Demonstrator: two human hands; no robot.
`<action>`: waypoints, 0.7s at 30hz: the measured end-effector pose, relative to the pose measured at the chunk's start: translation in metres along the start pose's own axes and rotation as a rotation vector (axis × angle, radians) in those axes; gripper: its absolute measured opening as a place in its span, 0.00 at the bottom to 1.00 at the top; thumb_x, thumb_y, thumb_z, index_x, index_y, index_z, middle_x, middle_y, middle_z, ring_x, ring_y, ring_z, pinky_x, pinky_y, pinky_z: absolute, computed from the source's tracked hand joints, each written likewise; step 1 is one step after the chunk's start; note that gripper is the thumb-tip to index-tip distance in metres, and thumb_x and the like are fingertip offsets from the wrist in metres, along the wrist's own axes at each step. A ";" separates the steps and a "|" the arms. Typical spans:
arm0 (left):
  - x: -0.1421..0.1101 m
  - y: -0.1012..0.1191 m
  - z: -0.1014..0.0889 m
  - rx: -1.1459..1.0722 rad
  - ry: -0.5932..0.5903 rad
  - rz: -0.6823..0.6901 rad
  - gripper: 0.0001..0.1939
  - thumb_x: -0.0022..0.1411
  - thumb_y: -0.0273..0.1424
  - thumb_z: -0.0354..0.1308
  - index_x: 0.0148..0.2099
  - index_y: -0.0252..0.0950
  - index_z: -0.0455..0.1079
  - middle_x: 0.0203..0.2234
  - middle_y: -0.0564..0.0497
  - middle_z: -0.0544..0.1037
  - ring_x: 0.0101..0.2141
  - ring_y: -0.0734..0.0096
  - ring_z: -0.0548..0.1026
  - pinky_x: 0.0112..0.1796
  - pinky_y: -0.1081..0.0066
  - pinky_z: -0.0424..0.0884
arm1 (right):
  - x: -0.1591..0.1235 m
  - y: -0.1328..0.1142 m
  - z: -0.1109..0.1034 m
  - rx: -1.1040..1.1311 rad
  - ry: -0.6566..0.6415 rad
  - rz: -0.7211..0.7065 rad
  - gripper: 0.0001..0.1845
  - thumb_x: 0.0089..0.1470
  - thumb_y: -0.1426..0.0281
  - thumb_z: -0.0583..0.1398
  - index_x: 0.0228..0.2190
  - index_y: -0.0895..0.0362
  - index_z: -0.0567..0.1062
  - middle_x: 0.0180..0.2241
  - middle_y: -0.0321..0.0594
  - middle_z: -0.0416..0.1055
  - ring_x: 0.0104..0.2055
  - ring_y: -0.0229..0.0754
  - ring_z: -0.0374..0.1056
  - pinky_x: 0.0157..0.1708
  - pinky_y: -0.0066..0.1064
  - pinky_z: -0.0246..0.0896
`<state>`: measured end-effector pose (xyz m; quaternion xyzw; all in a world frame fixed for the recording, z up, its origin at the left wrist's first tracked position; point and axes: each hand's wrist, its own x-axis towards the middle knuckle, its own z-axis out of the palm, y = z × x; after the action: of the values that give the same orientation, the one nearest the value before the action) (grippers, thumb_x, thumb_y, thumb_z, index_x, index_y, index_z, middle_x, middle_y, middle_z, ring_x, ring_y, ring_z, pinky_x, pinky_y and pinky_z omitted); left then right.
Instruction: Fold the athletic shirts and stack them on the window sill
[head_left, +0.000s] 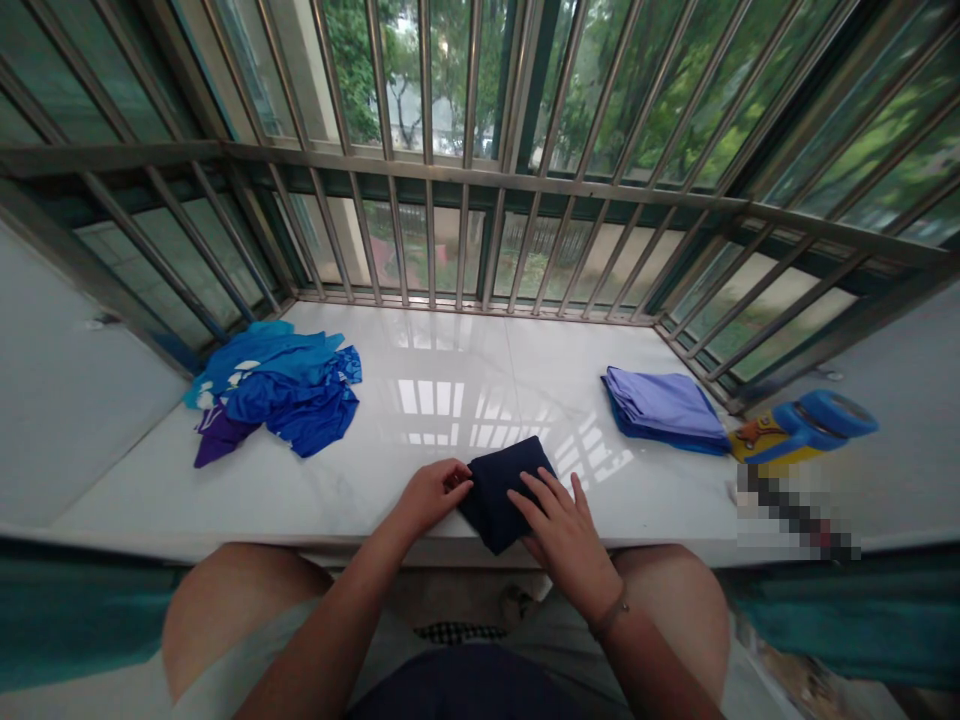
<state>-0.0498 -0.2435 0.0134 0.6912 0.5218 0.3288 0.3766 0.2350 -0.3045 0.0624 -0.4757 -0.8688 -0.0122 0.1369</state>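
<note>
A: What do the hands do at this moment?

B: They work on a folded navy cloth [501, 492], very near the front edge of the white marble window ledge [420, 400]. The left hand [429, 497] touches the cloth's left side with curled fingers, but I cannot tell if it really pinches. The right hand [561, 530] lies open on top, with the fingers spread. The two hands are apart, and the cloth is between them.

A: Which step is this, do you think?

B: To me it looks like folding clothes. This piece is already a small packet, and the hands seem to press it into shape. I think the next move calls for a flat, neat edge.

A: What is farther away?

B: To the right lies a folded lilac stack [664, 410] with a blue layer under it. Past it is a blue-and-yellow plastic object [806, 430], and a pixelated patch [799, 510] hides something just beside it. To the left lies a loose heap of blue and purple cloth [281, 385]. Behind the ledge stand metal window bars [480, 175].

A: Any brand or writing?

B: None that I can read.
</note>
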 end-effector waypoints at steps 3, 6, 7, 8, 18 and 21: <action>-0.001 0.001 -0.002 0.012 0.017 0.018 0.10 0.68 0.39 0.61 0.45 0.41 0.80 0.33 0.52 0.85 0.34 0.65 0.81 0.38 0.68 0.74 | 0.004 0.013 -0.001 -0.007 -0.016 0.013 0.35 0.58 0.79 0.66 0.64 0.44 0.75 0.69 0.44 0.69 0.73 0.59 0.60 0.76 0.69 0.34; -0.002 0.001 -0.002 -0.010 0.023 0.019 0.11 0.69 0.40 0.61 0.45 0.42 0.81 0.34 0.51 0.85 0.34 0.64 0.82 0.38 0.68 0.74 | 0.011 0.016 0.003 0.041 -0.029 -0.023 0.32 0.57 0.79 0.67 0.61 0.45 0.78 0.65 0.44 0.75 0.71 0.58 0.64 0.76 0.69 0.37; -0.002 0.000 -0.002 -0.032 0.029 0.016 0.11 0.69 0.40 0.61 0.45 0.41 0.81 0.34 0.51 0.85 0.35 0.64 0.82 0.39 0.67 0.74 | 0.014 0.015 0.004 0.067 -0.035 -0.032 0.31 0.57 0.78 0.67 0.59 0.46 0.79 0.62 0.44 0.77 0.68 0.58 0.67 0.75 0.68 0.41; -0.002 -0.001 -0.002 -0.061 0.037 0.009 0.12 0.69 0.41 0.60 0.45 0.41 0.81 0.35 0.51 0.86 0.35 0.63 0.82 0.39 0.67 0.74 | 0.017 0.014 0.004 0.106 -0.041 -0.031 0.28 0.57 0.78 0.67 0.57 0.48 0.80 0.59 0.45 0.79 0.65 0.57 0.70 0.74 0.65 0.47; 0.001 -0.008 -0.007 -0.307 0.126 -0.129 0.21 0.67 0.52 0.60 0.44 0.39 0.77 0.32 0.50 0.84 0.30 0.65 0.80 0.34 0.68 0.75 | 0.038 0.055 0.014 1.216 0.593 0.996 0.28 0.62 0.49 0.63 0.53 0.57 0.81 0.48 0.49 0.85 0.53 0.54 0.81 0.51 0.42 0.79; 0.000 -0.006 -0.006 -0.239 0.111 -0.107 0.20 0.68 0.51 0.59 0.44 0.40 0.77 0.32 0.50 0.84 0.31 0.65 0.80 0.36 0.67 0.75 | 0.024 0.071 0.033 1.560 0.714 1.208 0.27 0.56 0.57 0.67 0.54 0.57 0.80 0.48 0.47 0.85 0.52 0.49 0.82 0.51 0.37 0.80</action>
<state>-0.0576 -0.2411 0.0108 0.5934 0.5353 0.4055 0.4437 0.2741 -0.2414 0.0291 -0.5790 -0.1628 0.4820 0.6372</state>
